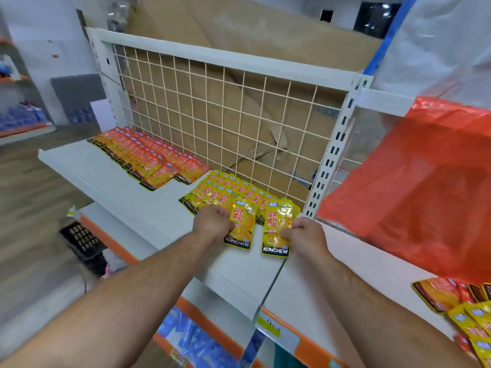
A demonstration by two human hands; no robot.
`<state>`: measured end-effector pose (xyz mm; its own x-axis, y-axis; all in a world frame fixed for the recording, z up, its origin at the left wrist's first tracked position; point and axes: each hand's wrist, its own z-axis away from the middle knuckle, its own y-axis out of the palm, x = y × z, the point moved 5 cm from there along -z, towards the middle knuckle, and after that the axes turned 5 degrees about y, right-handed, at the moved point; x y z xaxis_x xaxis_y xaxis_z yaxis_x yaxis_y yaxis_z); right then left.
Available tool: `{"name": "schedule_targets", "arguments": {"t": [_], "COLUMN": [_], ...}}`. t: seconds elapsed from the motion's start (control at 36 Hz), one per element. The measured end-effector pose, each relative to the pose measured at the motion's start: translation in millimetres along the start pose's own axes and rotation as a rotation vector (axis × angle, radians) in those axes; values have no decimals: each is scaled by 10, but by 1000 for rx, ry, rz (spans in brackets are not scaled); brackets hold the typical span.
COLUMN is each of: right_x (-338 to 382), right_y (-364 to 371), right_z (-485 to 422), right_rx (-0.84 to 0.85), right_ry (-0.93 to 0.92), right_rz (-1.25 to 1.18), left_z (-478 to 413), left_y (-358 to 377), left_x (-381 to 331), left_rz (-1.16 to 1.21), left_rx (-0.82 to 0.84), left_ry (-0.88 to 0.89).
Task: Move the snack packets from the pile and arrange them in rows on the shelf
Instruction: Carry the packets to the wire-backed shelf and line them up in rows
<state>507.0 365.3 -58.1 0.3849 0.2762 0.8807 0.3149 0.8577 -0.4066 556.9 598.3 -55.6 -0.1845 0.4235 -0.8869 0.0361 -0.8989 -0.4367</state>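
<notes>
Two packets [277, 229] were pinched, one each in the left hand [212, 221] and right hand [305, 235]; beyond their fingertips lay orange rows [148, 158] and a part-built yellow row [228, 188], a pile [467, 312] waiting rightward

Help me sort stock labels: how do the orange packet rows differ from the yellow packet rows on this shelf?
The orange packet rows are orange-red, the yellow packet rows bright yellow. The orange packet rows lie further left, untouched; the yellow packet rows sit beside the left hand and right hand, each holding a yellow packet. Both overlap flat along the wire grid.
</notes>
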Motion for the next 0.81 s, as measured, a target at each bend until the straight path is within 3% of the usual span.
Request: {"name": "schedule_targets", "arguments": {"t": [0.28, 0.58, 0.81], "right_x": [154, 229, 234], "right_y": [314, 546, 657], "right_z": [-98, 9, 52], "right_rx": [-136, -276, -314], "right_ry": [59, 95, 129], "right_rz": [-48, -53, -79], "left_z": [-636, -979, -1031], "left_y": [-58, -17, -53], "left_x": [-61, -74, -100], "left_rz": [-173, -383, -574], "left_rx": [101, 239, 306], "left_ry": [134, 494, 579]}}
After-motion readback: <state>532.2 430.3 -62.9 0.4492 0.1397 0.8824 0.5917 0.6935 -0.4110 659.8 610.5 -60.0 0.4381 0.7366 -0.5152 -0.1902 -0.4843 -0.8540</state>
